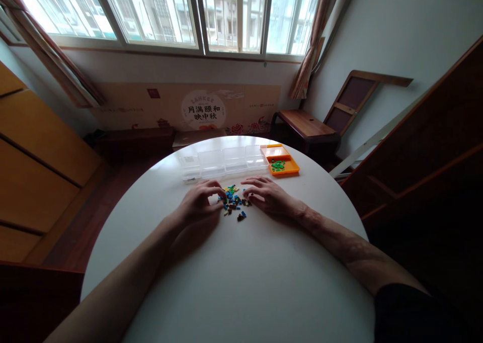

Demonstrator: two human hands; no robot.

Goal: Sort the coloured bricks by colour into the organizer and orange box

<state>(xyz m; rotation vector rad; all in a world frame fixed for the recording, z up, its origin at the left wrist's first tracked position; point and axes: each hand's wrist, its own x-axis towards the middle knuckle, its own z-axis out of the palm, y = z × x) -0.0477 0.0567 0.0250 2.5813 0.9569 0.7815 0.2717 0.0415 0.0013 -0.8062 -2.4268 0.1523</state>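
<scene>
A small heap of toy building bricks [233, 200] in blue, green, yellow and brown lies on the white round table [241, 272]. At the heap's left edge, my left hand [202, 197] has its thumb and forefinger curled towards each other in a pinch; what is between the tips is too small to make out. My right hand [269, 196] rests at the heap's right side, fingers stretched and apart, the tips close to some brown and blue bricks. Behind the right hand, an orange tray [290, 167] holds several green bricks [278, 166].
A clear plastic box with compartments [213, 164] stands along the far side of the table, against the orange tray. Beyond the table are a wooden chair [307, 121], a printed carton panel [256, 101] and windows [158, 16]. Wooden cabinets [41, 182] stand at left.
</scene>
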